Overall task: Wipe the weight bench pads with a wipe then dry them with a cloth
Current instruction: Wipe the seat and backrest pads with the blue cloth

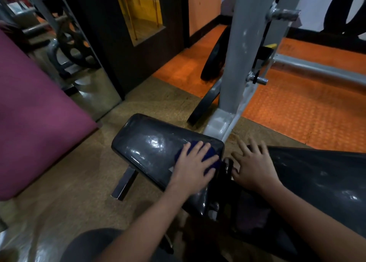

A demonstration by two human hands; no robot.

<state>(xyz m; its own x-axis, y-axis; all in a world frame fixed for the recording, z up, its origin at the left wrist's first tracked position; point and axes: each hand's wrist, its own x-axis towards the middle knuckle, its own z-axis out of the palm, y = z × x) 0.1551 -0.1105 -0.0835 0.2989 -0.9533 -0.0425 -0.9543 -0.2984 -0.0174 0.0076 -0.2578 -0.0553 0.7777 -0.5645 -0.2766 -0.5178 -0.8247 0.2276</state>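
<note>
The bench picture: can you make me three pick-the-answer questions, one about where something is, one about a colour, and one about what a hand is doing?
1. Where is the blue cloth?
A. on the floor
B. under the left hand on the small pad
C. hanging on the grey post

2. What colour is the mat beyond the bench?
A. orange
B. green
C. white

3. How is the right hand?
A. in a fist
B. pinching a bottle
C. flat, fingers spread, on the long pad

Answers: B, blue shows between and beside the left hand's fingers; A, the patterned mat is orange; C, the fingers lie straight on the pad's end.
</note>
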